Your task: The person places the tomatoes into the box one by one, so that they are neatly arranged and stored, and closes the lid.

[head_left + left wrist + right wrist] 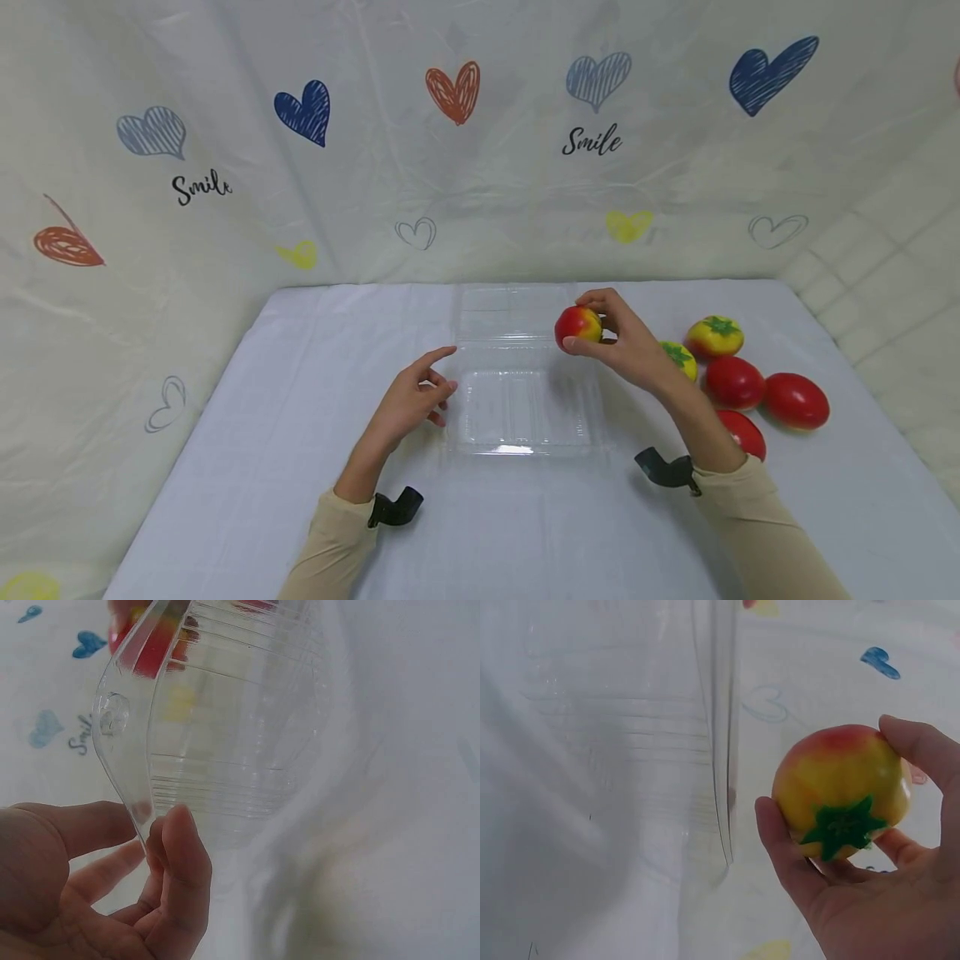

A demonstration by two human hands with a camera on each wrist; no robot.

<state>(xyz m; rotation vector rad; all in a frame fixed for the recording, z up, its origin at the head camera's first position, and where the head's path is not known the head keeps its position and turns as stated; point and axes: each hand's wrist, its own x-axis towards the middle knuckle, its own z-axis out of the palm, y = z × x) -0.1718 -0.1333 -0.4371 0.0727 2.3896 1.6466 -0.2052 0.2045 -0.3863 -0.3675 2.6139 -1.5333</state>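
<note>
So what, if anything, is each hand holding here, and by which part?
The right hand holds a red-yellow fruit by its sides. The left hand is at the left edge of the clear box; whether it grips that can't be told.

The white-clothed table (225, 450) is viewed from the head, forward and down; the left hand (414, 398) and right hand (628, 343), closely from their wrists; the clear clamshell container (517, 404) is shared.

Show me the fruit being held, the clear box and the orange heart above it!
Held fruit (841, 784): right wrist view, on its yellow side.
Clear box (519, 408): head view, bottom of its near half.
Orange heart (453, 93): head view, its scribbled middle.
</note>
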